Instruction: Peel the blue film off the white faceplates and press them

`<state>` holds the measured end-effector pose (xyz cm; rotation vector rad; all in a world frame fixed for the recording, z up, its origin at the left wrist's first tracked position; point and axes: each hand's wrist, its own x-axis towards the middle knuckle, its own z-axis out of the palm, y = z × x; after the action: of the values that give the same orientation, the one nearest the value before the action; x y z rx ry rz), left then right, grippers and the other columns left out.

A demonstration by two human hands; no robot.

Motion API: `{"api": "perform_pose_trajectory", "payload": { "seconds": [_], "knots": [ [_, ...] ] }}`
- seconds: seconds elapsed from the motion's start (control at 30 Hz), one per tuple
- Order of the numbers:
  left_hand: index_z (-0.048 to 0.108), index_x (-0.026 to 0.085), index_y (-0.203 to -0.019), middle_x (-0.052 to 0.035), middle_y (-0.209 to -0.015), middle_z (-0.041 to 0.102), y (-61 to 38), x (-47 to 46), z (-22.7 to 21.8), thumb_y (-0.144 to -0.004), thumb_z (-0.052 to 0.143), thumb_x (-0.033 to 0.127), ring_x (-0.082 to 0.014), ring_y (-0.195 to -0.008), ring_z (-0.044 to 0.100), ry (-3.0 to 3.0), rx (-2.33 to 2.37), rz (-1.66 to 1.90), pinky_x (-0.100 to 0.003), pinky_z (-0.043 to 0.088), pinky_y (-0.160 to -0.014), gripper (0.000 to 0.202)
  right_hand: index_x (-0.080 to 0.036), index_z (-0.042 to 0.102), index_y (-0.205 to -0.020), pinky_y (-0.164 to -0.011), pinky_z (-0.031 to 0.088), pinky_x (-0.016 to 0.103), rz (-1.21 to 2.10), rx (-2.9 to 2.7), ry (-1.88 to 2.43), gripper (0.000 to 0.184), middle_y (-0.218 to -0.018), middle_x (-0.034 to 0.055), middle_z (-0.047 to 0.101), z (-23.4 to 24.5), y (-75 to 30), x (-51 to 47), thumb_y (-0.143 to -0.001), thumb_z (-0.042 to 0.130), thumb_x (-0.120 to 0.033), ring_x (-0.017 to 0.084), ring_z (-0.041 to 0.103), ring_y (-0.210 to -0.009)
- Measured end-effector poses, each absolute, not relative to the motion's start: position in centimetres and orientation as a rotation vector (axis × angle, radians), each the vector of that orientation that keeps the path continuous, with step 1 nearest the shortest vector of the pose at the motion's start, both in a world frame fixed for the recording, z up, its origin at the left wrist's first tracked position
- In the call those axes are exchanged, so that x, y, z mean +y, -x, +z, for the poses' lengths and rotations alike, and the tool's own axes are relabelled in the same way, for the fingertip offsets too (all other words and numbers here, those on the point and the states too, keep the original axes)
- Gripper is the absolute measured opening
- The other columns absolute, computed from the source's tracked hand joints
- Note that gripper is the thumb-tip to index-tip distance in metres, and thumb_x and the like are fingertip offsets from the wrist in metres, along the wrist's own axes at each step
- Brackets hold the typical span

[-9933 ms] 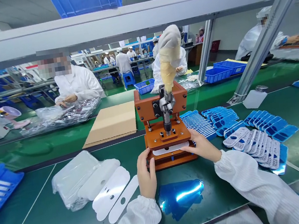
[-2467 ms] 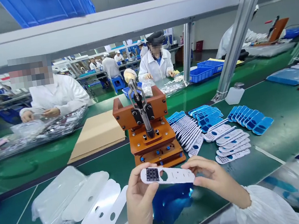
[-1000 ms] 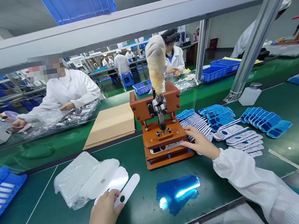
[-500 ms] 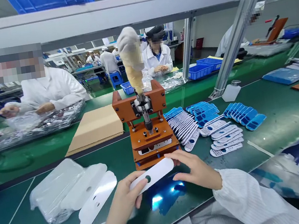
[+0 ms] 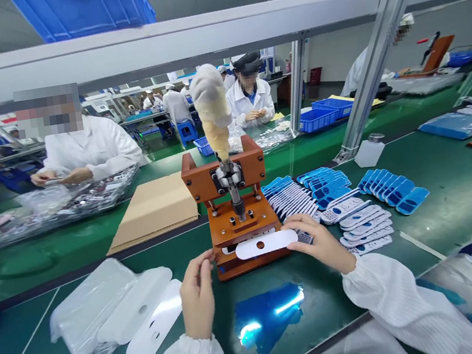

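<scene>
My right hand [image 5: 324,246] pinches the right end of a white oblong panel [image 5: 249,249] with rounded ends and a round hole. The panel is held level in front of a brown toggle press fixture [image 5: 242,218] with a cloth-wrapped handle [image 5: 210,101]. A pale part [image 5: 229,249] shows partly between the fixture's plates. Beside the fixture's left edge is my left hand [image 5: 197,292], its thumb and index finger apart and holding nothing; the index fingertip is at or close to the plate. Below the fixture lies shiny blue film [image 5: 270,317] on the green bench.
White panels [image 5: 155,334] and a plastic-wrapped stack [image 5: 91,311] lie at left. To the right are rows of white printed panels [image 5: 367,225] and blue-filmed ones [image 5: 393,189]. Cardboard [image 5: 152,210] lies behind. A white bottle [image 5: 369,151] stands by a metal post. Co-workers sit across the bench.
My left hand has let go of the white panel and moved to the fixture's left side. My right hand now holds the panel by its right end, closer to the fixture. The view has tilted up slightly.
</scene>
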<state>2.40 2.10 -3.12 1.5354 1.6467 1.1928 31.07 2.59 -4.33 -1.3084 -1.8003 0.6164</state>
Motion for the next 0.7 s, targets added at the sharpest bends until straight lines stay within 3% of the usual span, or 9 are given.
{"api": "perform_pose_trajectory", "payload": {
  "seconds": [0.07,0.17,0.53,0.7],
  "knots": [
    [0.053,0.022,-0.121,-0.0097,-0.118,0.058,-2.7,2.3,-3.8,-0.086,0.044,0.046,-0.0225,-0.106,0.054,-1.695,1.643,1.180,-0.034,0.048,-0.082,0.043,-0.022,0.063,-0.105,-0.101,0.040,0.042,0.633,-1.787,1.297,0.033,-0.117,0.0085,0.053,-4.7,-30.7,3.8,-0.081,0.061,-0.044,0.024,0.048,-0.115],
    [0.044,0.025,-0.130,-0.0101,-0.124,0.053,-3.5,2.4,-4.5,-0.088,0.044,0.043,-0.0226,-0.108,0.053,-1.804,1.646,1.126,-0.037,0.047,-0.087,0.046,-0.021,0.062,-0.109,-0.100,0.040,0.041,0.687,-1.802,1.305,0.039,-0.119,0.0097,0.052,-4.8,-29.9,5.2,-0.080,0.060,-0.047,0.025,0.047,-0.116],
    [0.042,0.026,-0.128,-0.0098,-0.129,0.048,-4.0,2.4,-5.4,-0.090,0.040,0.039,-0.0231,-0.117,0.048,-1.779,1.566,1.162,-0.039,0.045,-0.093,0.040,-0.025,0.057,-0.121,-0.099,0.041,0.044,0.743,-1.875,1.317,0.046,-0.125,0.0082,0.049,-4.1,-28.7,6.1,-0.082,0.057,-0.049,0.026,0.043,-0.120],
    [0.043,0.025,-0.127,-0.0091,-0.129,0.049,-3.9,2.5,-5.7,-0.091,0.039,0.038,-0.0224,-0.118,0.048,-1.817,1.579,1.154,-0.039,0.045,-0.095,0.039,-0.022,0.059,-0.118,-0.099,0.041,0.043,0.732,-1.908,1.331,0.046,-0.125,0.0094,0.049,-3.9,-28.5,6.4,-0.081,0.058,-0.049,0.026,0.045,-0.119]
  ]
}}
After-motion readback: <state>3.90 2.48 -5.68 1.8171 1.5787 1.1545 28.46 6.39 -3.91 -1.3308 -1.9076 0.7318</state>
